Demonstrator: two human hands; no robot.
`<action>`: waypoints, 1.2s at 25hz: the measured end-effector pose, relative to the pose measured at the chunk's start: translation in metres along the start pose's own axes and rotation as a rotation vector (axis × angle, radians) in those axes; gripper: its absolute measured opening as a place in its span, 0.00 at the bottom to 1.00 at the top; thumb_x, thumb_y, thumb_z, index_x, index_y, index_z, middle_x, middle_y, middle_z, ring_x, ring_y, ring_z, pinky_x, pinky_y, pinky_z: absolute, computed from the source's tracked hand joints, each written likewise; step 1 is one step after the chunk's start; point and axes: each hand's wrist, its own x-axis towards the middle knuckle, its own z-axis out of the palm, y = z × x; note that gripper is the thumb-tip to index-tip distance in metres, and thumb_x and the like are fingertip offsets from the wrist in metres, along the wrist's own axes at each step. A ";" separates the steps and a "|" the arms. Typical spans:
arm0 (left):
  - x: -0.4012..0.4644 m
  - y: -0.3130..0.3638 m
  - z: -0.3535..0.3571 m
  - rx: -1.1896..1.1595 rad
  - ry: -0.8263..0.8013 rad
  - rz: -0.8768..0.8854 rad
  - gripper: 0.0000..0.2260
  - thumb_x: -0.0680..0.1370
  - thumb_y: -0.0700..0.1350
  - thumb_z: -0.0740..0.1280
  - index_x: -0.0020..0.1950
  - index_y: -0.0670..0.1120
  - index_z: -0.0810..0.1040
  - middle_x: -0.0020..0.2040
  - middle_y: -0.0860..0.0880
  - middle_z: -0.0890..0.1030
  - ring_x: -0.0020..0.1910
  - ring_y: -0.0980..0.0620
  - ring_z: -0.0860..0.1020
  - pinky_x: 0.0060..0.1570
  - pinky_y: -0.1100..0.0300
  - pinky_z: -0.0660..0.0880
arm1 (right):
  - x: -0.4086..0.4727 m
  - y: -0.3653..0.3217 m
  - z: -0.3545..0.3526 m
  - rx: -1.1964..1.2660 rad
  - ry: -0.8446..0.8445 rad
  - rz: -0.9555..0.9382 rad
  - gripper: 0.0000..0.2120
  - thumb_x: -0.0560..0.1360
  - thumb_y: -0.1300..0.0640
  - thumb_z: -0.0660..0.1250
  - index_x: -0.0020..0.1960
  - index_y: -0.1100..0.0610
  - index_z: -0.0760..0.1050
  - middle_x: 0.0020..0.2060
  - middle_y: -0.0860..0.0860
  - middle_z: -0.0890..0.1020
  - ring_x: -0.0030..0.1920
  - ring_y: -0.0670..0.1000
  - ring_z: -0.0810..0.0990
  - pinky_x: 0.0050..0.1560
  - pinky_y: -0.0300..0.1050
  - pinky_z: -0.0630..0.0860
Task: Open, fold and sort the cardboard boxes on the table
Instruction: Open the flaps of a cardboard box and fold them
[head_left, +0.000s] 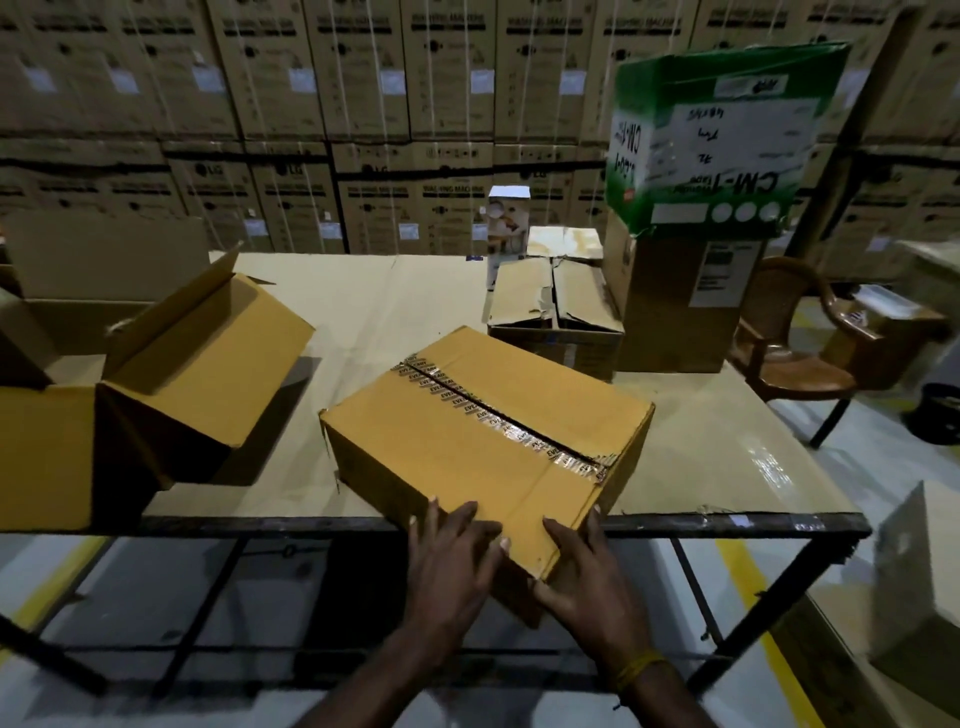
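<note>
A closed brown cardboard box (483, 436) with printed tape along its top seam sits at the table's (717, 467) front edge, one corner overhanging toward me. My left hand (452, 561) lies on the box's near corner, fingers spread over the top. My right hand (587, 577) grips the same corner from the right side, thumb under the edge. An opened brown box (208, 374) lies on its side at the left with its flaps spread. A worn box (556, 312) with torn flaps stands at the back.
A tall brown box (680, 301) carries a tilted green-and-white box (717, 140) at the back right. A small white carton (508, 223) stands behind the worn box. A brown chair (789, 353) is right of the table. Stacked cartons (311, 104) form a wall behind.
</note>
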 end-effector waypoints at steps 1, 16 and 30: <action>0.012 -0.006 -0.004 0.028 -0.016 0.011 0.18 0.81 0.62 0.53 0.68 0.62 0.72 0.76 0.59 0.63 0.79 0.46 0.50 0.75 0.46 0.39 | 0.005 0.007 -0.006 0.012 0.002 -0.012 0.36 0.65 0.28 0.62 0.71 0.28 0.57 0.79 0.45 0.47 0.71 0.52 0.68 0.60 0.52 0.77; 0.137 -0.090 -0.020 0.104 -0.187 0.129 0.28 0.78 0.69 0.44 0.77 0.64 0.55 0.80 0.58 0.48 0.79 0.49 0.43 0.75 0.42 0.38 | 0.127 0.008 -0.051 -0.320 0.167 0.228 0.18 0.80 0.47 0.61 0.69 0.41 0.72 0.76 0.48 0.64 0.74 0.54 0.63 0.69 0.55 0.66; 0.242 -0.101 -0.009 0.148 -0.056 0.096 0.33 0.79 0.68 0.46 0.77 0.60 0.32 0.80 0.43 0.39 0.79 0.41 0.43 0.75 0.43 0.46 | 0.237 -0.026 -0.004 -0.412 0.008 0.206 0.31 0.79 0.32 0.42 0.74 0.36 0.28 0.75 0.50 0.29 0.76 0.56 0.33 0.72 0.65 0.34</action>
